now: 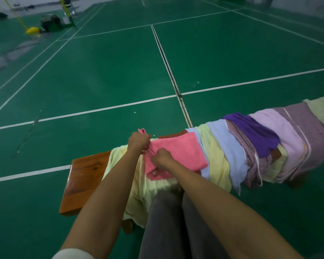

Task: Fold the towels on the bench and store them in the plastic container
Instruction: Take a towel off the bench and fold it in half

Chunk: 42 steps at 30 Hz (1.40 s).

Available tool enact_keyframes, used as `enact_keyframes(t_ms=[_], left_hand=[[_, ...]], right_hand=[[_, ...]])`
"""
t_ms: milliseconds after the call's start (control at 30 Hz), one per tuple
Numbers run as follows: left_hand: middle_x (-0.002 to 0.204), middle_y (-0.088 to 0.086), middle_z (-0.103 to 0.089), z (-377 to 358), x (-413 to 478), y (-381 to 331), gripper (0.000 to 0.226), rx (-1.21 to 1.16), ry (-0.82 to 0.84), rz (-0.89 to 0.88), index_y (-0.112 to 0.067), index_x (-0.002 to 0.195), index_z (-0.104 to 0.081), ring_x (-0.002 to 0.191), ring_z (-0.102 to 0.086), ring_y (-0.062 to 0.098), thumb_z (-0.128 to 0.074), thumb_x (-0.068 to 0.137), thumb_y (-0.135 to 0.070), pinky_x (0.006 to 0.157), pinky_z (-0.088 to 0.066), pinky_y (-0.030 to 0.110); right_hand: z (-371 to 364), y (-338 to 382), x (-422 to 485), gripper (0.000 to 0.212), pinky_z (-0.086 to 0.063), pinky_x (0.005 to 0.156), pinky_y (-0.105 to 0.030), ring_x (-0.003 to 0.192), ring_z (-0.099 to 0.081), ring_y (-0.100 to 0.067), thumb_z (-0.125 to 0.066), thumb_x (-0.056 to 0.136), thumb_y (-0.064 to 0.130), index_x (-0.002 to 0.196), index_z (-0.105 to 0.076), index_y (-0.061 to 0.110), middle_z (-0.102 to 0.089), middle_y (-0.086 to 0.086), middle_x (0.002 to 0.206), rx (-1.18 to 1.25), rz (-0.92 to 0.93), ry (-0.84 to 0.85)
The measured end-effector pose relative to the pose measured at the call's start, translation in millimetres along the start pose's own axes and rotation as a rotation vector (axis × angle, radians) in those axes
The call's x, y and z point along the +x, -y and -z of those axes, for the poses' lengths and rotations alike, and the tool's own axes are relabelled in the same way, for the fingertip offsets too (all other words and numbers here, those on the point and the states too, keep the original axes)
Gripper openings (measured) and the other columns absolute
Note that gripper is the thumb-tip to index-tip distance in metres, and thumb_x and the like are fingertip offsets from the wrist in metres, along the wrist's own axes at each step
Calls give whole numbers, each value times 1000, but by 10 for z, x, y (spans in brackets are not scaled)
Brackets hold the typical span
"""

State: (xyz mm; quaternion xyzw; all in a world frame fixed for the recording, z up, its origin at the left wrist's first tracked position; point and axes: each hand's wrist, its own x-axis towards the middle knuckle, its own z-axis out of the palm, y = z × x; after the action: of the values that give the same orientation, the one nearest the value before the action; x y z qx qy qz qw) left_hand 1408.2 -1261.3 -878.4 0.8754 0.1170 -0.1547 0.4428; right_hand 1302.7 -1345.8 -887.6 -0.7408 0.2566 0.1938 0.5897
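A pink towel (183, 152) lies partly folded on a wooden bench (84, 176), on top of a pale yellow towel (138, 193). My left hand (138, 141) is closed on the pink towel's far left corner, which sticks up above my fist. My right hand (162, 157) pinches the same towel's left edge nearer to me. To the right, several more towels drape over the bench: light blue (224, 146), yellow (215, 157), patterned mauve (247, 156), purple (254, 131), lilac (281, 133). No plastic container is in view.
The bench stands on a green sports court floor (101, 71) with white lines. My legs in grey trousers (176, 221) are against the bench's near side. A yellow object (32, 30) and dark bags (51, 22) sit far off at the upper left.
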Motion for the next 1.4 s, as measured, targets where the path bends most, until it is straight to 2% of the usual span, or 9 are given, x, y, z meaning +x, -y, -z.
enact_keyframes(t_ms=[133, 333, 467, 633, 833, 1000, 1133, 1233, 1400], left_hand=[[85, 16, -67, -201, -30, -63, 24, 161, 16, -83, -6, 84, -59, 75, -72, 33, -63, 76, -28, 68, -64, 49], [73, 8, -58, -591, -186, -59, 14, 324, 61, -143, -6, 84, -57, 73, -63, 28, -60, 90, -17, 61, -48, 32], [89, 13, -69, -771, -80, 103, 11, 384, 98, -113, -7, 87, -60, 83, -69, 29, -58, 87, -17, 74, -59, 37], [109, 18, -67, -796, -27, -17, 32, 410, 79, -144, -2, 111, -63, 101, -66, 34, -58, 89, -24, 84, -55, 38], [88, 15, -63, -877, -99, -413, 41, 397, 65, -223, -10, 75, -50, 78, -57, 29, -60, 95, -44, 67, -42, 32], [81, 13, -70, -1010, -122, -450, 13, 463, 126, -206, -10, 80, -55, 68, -71, 27, -61, 87, -18, 69, -63, 38], [74, 11, -66, -1153, -189, -429, 13, 472, 144, -226, -8, 79, -57, 67, -69, 27, -59, 88, -17, 64, -59, 35], [59, 5, -64, -1268, -200, -355, 13, 483, 186, -233, -6, 79, -61, 50, -65, 17, -55, 89, -11, 51, -55, 28], [54, 5, -65, -1330, -191, -337, 18, 454, 185, -231, -6, 74, -64, 46, -65, 17, -53, 87, -12, 53, -58, 29]], right_hand=[[293, -164, 62, 28, -64, 66, -42, 61, -70, -26, -51, 106, 30, 98, -57, 3, -73, -16, 86, -161, 34, -63], [520, -466, 139, 17, -61, 81, -37, 87, -68, -25, -60, 100, 25, 87, -53, 16, -63, -5, 93, -450, 41, -240], [566, -610, 202, 20, -57, 85, -39, 93, -65, -28, -63, 96, 31, 104, -60, 13, -64, -8, 100, -602, 94, -244], [684, -580, 247, 23, -49, 62, -26, 70, -58, -16, -67, 95, 31, 84, -52, 18, -59, -1, 83, -571, 100, -143], [998, -428, 130, 28, -46, 47, -23, 40, -50, -12, -65, 99, 29, 83, -69, 6, -64, -6, 62, -407, 44, 58], [1281, -513, 106, 21, -48, 49, -27, 42, -53, -15, -66, 97, 19, 86, -67, 1, -62, -8, 61, -414, 5, 18], [1363, -639, 122, 13, -52, 51, -29, 45, -56, -17, -58, 95, 10, 90, -64, -1, -63, -10, 63, -455, -24, -32], [1351, -695, 150, 11, -53, 50, -30, 47, -59, -20, -54, 95, 7, 92, -61, -1, -64, -13, 68, -494, -23, -29], [1403, -697, 186, 16, -56, 56, -30, 47, -60, -17, -55, 95, 10, 89, -65, -1, -65, -10, 63, -482, -21, 20]])
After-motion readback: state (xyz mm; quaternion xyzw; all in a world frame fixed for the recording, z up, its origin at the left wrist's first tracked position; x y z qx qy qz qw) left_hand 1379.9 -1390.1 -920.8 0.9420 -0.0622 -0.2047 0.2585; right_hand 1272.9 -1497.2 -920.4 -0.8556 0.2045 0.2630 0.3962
